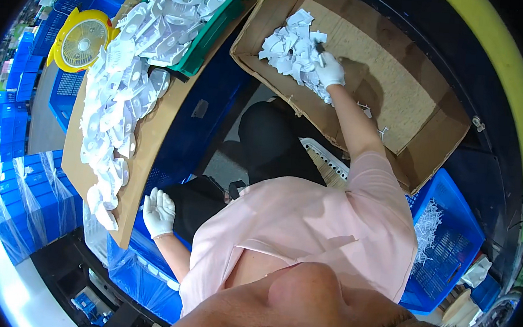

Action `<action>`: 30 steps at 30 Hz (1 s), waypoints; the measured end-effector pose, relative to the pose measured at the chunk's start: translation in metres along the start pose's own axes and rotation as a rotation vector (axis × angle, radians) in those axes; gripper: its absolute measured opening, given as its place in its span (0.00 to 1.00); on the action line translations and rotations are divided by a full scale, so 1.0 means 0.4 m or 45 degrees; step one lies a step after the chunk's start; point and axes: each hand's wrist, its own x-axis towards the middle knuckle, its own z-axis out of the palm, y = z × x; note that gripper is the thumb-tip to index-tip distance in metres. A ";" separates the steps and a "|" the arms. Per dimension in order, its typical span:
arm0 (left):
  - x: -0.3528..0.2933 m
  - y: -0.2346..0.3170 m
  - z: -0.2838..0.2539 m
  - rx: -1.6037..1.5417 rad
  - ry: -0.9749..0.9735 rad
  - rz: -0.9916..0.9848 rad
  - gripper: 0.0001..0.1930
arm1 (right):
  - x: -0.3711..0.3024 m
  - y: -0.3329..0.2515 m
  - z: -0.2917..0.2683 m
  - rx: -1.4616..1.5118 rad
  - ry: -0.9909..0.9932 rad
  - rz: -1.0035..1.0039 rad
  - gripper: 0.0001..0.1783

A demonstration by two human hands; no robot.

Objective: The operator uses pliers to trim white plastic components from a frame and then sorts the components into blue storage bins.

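My right hand [330,72], in a white glove, reaches into a cardboard box [433,125] at the upper right. Its fingers are closed around a small dark object [320,47], too small to name. Just beside it and below it lies a heap of small white plastic pieces [292,48]. Palm up, my gloved left hand [160,213] rests by the near edge of the brown tabletop [144,173], its fingers loosely extended and nothing in them. On that tabletop, a long pile of white plastic shells [116,103] spreads toward me from a full green crate [213,33].
A yellow fan [83,42] stands at the table's far left. To my right, a blue basket [445,245] holds thin white plastic scraps [427,229]. Blue crates wrapped in plastic [34,198] are stacked at the left. A few white bits lie near the box's near wall.
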 end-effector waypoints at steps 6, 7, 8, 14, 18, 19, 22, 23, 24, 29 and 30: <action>0.018 -0.037 0.049 0.060 -0.075 -0.043 0.18 | -0.049 -0.102 -0.027 -0.074 -0.022 -0.006 0.18; 0.007 -0.037 0.046 0.076 -0.098 -0.054 0.18 | -0.055 -0.111 -0.016 -0.058 -0.035 -0.016 0.18; 0.013 -0.044 0.047 0.073 -0.150 -0.096 0.18 | -0.057 -0.117 -0.039 -0.069 0.082 -0.036 0.17; -0.001 -0.049 0.006 0.061 -0.135 -0.087 0.18 | -0.047 -0.112 -0.118 -0.219 0.507 -0.445 0.07; 0.008 -0.050 -0.018 0.025 -0.105 -0.086 0.18 | -0.051 -0.141 -0.140 -0.368 0.495 -0.458 0.06; 0.013 -0.055 -0.020 0.017 -0.101 -0.102 0.18 | -0.068 -0.130 -0.153 -0.368 0.512 -0.620 0.07; 0.029 -0.074 0.013 0.023 -0.300 -0.189 0.18 | -0.080 -0.098 -0.193 -0.398 0.593 -0.905 0.09; 0.035 -0.083 0.034 0.011 -0.257 -0.195 0.18 | -0.084 -0.107 -0.200 -0.363 0.630 -0.809 0.09; 0.038 -0.088 0.041 0.003 -0.263 -0.194 0.18 | -0.088 -0.115 -0.206 -0.326 0.666 -0.712 0.10; 0.038 -0.100 0.071 0.056 -0.427 -0.278 0.18 | -0.127 -0.168 -0.226 -0.032 0.788 -0.260 0.10; 0.035 -0.109 0.082 0.061 -0.441 -0.290 0.18 | -0.142 -0.185 -0.241 0.393 0.542 -0.058 0.09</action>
